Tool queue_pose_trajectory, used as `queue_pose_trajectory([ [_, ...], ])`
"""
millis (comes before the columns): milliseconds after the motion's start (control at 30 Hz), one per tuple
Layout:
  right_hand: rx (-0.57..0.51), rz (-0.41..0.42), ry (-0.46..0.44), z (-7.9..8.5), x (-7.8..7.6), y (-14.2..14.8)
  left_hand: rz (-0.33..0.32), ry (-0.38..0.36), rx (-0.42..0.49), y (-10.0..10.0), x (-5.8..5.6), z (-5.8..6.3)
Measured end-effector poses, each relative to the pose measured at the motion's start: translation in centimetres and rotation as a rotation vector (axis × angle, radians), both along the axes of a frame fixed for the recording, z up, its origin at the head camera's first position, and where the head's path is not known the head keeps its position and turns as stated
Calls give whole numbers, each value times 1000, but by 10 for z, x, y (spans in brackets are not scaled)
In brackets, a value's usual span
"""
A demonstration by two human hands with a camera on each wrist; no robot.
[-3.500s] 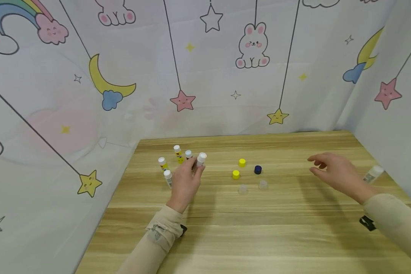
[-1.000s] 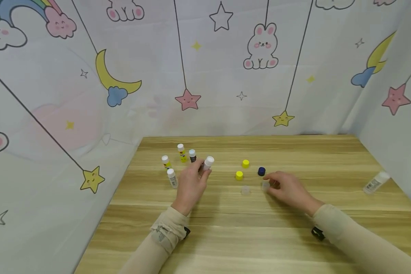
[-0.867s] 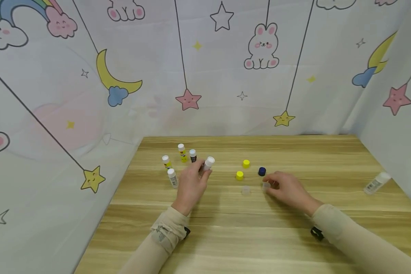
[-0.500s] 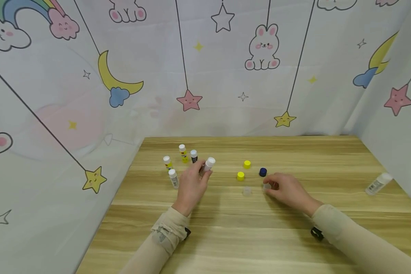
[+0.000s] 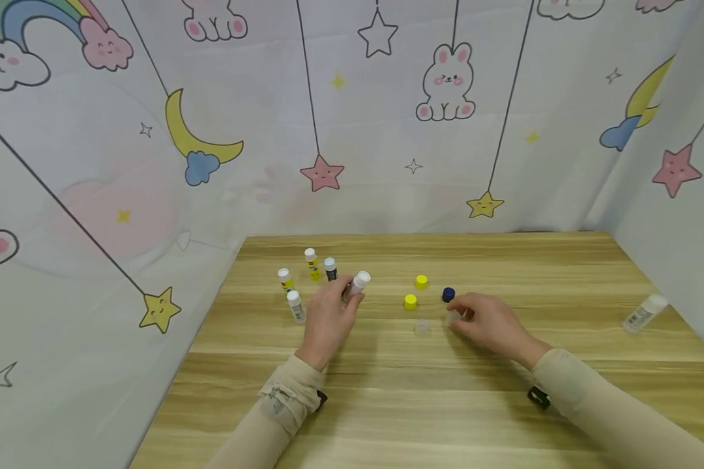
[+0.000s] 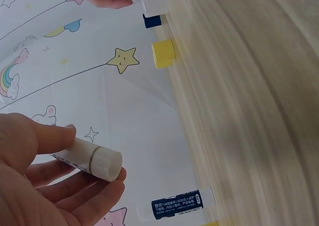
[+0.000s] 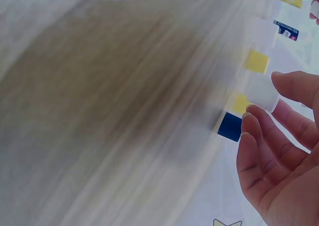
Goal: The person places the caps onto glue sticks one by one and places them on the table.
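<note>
My left hand [image 5: 328, 319] grips a white glue stick [image 5: 360, 281] above the table's left half. In the left wrist view, thumb and fingers wrap its tube [image 6: 84, 153], and its translucent end points away from the palm. My right hand [image 5: 495, 329] pinches a small clear cap [image 5: 453, 318] near the table's middle. The right wrist view shows that cap [image 7: 262, 94] between thumb and fingertips. Just behind it is a dark blue cap [image 5: 448, 295]. A second clear cap [image 5: 422, 327] and two yellow caps, one nearer [image 5: 410, 302] and one farther [image 5: 421, 282], sit to its left.
Several glue sticks stand at the table's left: a white one [image 5: 296, 307], two yellow ones [image 5: 285, 280] [image 5: 311, 264] and a dark blue one [image 5: 330, 270]. Another white glue stick [image 5: 645, 312] stands near the right edge. A patterned curtain [image 5: 375, 130] closes off the back.
From near the white glue stick at the right, my right hand has moved left to the clear cap and pinched it. My left hand still holds its glue stick, now slightly more tilted.
</note>
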State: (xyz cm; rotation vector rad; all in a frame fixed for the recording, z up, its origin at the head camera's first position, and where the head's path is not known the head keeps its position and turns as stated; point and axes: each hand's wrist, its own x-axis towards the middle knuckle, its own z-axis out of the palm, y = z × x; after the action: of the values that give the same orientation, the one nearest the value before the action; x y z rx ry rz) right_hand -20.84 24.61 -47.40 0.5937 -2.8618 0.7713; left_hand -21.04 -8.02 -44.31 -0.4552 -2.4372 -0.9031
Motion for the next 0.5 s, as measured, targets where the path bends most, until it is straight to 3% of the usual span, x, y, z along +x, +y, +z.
queue_pose_trajectory([
  [500, -34, -19, -13, 13, 4, -7, 2, -3, -43, 2, 1, -2],
])
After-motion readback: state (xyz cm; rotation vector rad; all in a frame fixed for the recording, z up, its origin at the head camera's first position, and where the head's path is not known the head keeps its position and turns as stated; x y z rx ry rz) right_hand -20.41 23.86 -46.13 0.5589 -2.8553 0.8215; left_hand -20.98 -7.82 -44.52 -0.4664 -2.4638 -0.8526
